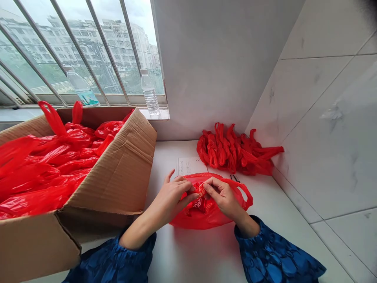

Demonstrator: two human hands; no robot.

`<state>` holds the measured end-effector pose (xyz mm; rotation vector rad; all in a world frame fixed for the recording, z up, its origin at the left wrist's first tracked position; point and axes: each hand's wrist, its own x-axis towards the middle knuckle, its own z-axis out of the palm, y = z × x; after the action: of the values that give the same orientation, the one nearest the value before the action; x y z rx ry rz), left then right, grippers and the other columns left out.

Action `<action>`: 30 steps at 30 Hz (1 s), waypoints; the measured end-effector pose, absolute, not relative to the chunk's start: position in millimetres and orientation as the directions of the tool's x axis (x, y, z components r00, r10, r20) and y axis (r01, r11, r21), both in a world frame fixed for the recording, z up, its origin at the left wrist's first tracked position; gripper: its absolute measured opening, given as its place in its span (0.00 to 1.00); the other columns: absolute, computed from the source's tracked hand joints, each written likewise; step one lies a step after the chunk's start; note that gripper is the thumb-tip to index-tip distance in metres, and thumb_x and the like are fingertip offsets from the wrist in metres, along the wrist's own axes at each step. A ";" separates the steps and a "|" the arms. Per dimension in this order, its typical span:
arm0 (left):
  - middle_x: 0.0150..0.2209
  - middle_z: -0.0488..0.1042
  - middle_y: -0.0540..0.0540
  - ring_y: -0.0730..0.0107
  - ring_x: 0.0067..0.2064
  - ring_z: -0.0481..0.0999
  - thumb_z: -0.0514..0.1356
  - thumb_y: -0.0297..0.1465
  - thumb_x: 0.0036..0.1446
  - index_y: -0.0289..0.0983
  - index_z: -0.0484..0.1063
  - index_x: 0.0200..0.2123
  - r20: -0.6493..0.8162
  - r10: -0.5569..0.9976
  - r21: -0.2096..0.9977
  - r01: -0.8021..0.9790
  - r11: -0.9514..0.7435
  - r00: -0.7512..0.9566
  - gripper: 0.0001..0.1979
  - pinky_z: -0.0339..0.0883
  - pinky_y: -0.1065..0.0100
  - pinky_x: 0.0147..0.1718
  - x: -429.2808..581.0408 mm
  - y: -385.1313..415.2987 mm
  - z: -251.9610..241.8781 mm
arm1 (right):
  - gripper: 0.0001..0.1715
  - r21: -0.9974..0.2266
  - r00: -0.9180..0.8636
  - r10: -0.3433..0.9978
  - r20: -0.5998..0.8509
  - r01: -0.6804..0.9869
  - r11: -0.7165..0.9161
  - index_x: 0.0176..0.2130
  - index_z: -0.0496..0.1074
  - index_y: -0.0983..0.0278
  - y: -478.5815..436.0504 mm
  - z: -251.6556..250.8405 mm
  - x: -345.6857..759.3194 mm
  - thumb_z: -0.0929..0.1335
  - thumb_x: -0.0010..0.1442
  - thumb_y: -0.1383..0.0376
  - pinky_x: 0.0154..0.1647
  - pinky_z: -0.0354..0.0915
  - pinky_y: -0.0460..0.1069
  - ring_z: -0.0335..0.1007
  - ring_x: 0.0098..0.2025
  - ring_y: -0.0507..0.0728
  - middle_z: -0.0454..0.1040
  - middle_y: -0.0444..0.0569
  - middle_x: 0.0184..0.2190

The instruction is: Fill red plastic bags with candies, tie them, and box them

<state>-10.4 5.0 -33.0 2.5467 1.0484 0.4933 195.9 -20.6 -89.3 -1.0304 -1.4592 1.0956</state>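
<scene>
A red plastic bag (206, 220) lies spread open on the white table. Inside its mouth are several small shiny red packets (199, 204) with pale printing, possibly wrapped sweets. Over the bag, my left hand (176, 192) pinches a small red-and-gold packet (201, 190) between thumb and fingers. My right hand (221, 194) grips the same packet from the other side, thumb and fingertips together. The fingers partly cover the packet, so its exact kind is unclear. One looped handle of the bag sticks out to the right, beside my right wrist.
A cardboard box (118, 169) filled with knotted red bags (67, 157) stands on the left. Bunched red plastic bags (229, 151) lie against the back wall, near a printed sheet (188, 166). Two plastic bottles, one clear (150, 94), stand on the windowsill. A tiled wall bounds the right.
</scene>
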 end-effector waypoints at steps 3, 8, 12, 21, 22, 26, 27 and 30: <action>0.30 0.73 0.56 0.72 0.40 0.74 0.58 0.35 0.68 0.38 0.66 0.29 0.203 0.717 0.470 0.576 -0.669 0.667 0.13 0.42 0.49 0.68 -7.7 4.9 -33.3 | 0.18 -0.971 -0.116 0.966 0.233 0.027 0.238 0.33 0.69 0.62 -22.0 -90.1 193.7 0.66 0.68 0.52 0.34 0.64 0.47 0.65 0.30 0.53 0.68 0.42 0.27; 0.29 0.71 0.57 0.73 0.39 0.73 0.57 0.36 0.69 0.39 0.63 0.30 0.261 0.685 0.470 0.531 -0.705 0.680 0.14 0.40 0.47 0.68 -8.0 5.3 -36.4 | 0.19 -0.968 -0.065 0.970 0.233 -0.110 0.225 0.32 0.69 0.62 -23.2 -90.7 186.4 0.67 0.68 0.52 0.33 0.64 0.47 0.66 0.29 0.52 0.68 0.41 0.26; 0.29 0.71 0.57 0.73 0.37 0.74 0.56 0.36 0.69 0.39 0.63 0.30 0.291 0.685 0.464 0.528 -0.711 0.668 0.14 0.39 0.48 0.68 -7.5 4.8 -37.5 | 0.19 -0.961 0.005 0.979 0.204 -0.187 0.201 0.30 0.67 0.61 -23.8 -92.4 181.0 0.69 0.66 0.51 0.31 0.65 0.47 0.66 0.27 0.51 0.67 0.40 0.25; 0.30 0.77 0.55 0.71 0.37 0.76 0.53 0.34 0.70 0.40 0.70 0.34 0.348 0.765 0.540 0.551 -0.636 0.542 0.12 0.44 0.45 0.67 -2.0 2.7 -38.0 | 0.16 -0.940 -0.063 0.982 0.176 -0.306 0.149 0.43 0.70 0.59 -22.5 -93.8 180.8 0.69 0.65 0.51 0.36 0.70 0.48 0.71 0.33 0.54 0.73 0.43 0.31; 0.31 0.77 0.55 0.70 0.37 0.76 0.53 0.34 0.70 0.40 0.71 0.34 0.345 0.764 0.524 0.563 -0.639 0.546 0.12 0.44 0.44 0.66 -2.0 2.4 -38.5 | 0.15 -0.945 -0.048 0.982 0.183 -0.286 0.162 0.41 0.70 0.59 -22.4 -93.9 180.6 0.71 0.63 0.52 0.36 0.69 0.48 0.71 0.34 0.53 0.73 0.43 0.32; 0.30 0.77 0.54 0.69 0.38 0.77 0.53 0.36 0.71 0.39 0.72 0.32 0.316 0.746 0.432 0.611 -0.663 0.586 0.15 0.42 0.42 0.66 -3.8 2.7 -38.0 | 0.12 -0.960 -0.019 0.982 0.187 -0.215 0.179 0.38 0.71 0.59 -22.2 -94.2 182.6 0.73 0.61 0.55 0.36 0.70 0.48 0.69 0.34 0.53 0.70 0.42 0.32; 0.30 0.78 0.55 0.69 0.38 0.77 0.53 0.37 0.70 0.39 0.72 0.32 0.318 0.750 0.419 0.623 -0.660 0.581 0.15 0.42 0.42 0.66 -4.7 3.3 -37.0 | 0.12 -0.963 -0.033 0.983 0.183 -0.206 0.172 0.38 0.71 0.60 -22.3 -94.0 183.9 0.73 0.61 0.55 0.35 0.70 0.48 0.69 0.34 0.53 0.70 0.42 0.31; 0.36 0.80 0.55 0.68 0.40 0.78 0.58 0.41 0.67 0.41 0.73 0.37 0.344 0.771 0.413 0.651 -0.637 0.536 0.11 0.40 0.42 0.67 -7.7 6.0 -33.5 | 0.10 -0.974 -0.121 0.974 0.191 -0.149 0.173 0.41 0.75 0.60 -23.1 -91.5 188.0 0.72 0.62 0.57 0.37 0.70 0.49 0.71 0.36 0.54 0.74 0.43 0.33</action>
<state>-7.7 6.0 -33.5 2.5403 1.1972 0.7428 188.0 -23.1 -91.5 -0.9063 -1.2839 1.2293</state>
